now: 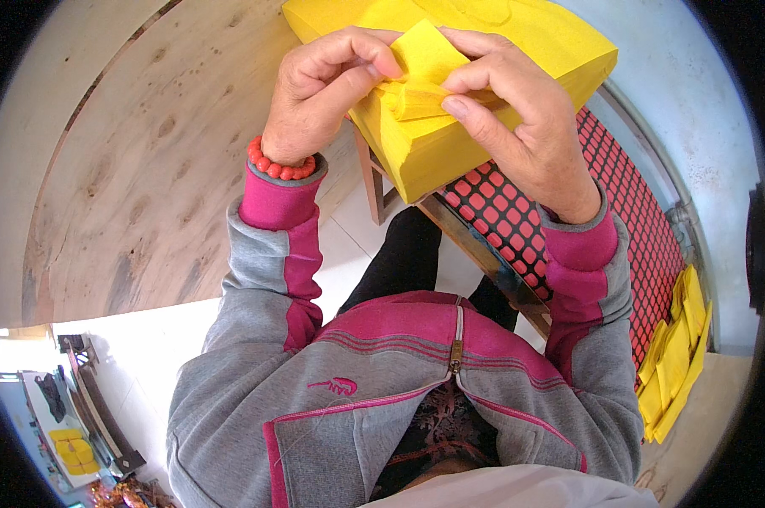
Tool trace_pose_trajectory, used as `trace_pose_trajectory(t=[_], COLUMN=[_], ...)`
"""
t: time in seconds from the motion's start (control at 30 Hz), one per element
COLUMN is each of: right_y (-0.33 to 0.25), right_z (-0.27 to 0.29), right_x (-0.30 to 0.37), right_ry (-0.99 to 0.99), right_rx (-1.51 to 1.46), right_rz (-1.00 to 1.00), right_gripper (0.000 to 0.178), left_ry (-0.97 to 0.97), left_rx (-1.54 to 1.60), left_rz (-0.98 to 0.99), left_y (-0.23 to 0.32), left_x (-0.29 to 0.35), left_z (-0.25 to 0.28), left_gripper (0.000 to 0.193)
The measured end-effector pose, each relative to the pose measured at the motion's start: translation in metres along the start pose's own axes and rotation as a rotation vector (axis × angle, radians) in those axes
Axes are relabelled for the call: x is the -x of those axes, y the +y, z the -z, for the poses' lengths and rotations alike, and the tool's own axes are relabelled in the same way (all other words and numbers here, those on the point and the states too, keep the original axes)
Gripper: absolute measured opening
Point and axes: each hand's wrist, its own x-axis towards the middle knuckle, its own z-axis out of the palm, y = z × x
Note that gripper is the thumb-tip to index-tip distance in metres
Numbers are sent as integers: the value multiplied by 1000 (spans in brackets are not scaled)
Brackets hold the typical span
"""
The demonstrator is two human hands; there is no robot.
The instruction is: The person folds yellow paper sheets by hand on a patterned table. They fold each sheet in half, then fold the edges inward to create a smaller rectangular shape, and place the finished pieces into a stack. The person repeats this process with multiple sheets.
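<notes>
Head view: left hand (319, 93) and right hand (505, 106) pinching a folded yellow paper sheet (425, 72) between fingertips, both closed on it. Sheet held just above the thick yellow paper stack (484, 135), between the two hands, near the red grid mat (636, 229).

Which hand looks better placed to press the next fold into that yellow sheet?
Probably the right hand: its thumb already lies along the folded part of the yellow sheet, while the left hand pinches the sheet's upper flap.
</notes>
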Motion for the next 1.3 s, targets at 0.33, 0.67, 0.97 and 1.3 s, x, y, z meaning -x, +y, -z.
trace_pose_trajectory(t=[0.33,0.67,0.97,1.3], right_y=[-4,2,-2,-2], right_z=[-3,-5,-4,-6], right_x=[0,-3,1,0], right_ry=[36,175,30,60], right_rx=[-26,-102,5,10], right_rz=[-34,81,-3,-11], right_gripper=[11,19,9,10], left_ry=[-66,26,91,-64], left_rx=[-81,1,45,74], left_rz=[-66,-11,22,-87], left_y=[-1,0,-2,-7], left_x=[0,0,1,2], left_z=[5,-4,-6,7], left_gripper=[11,5,5,17])
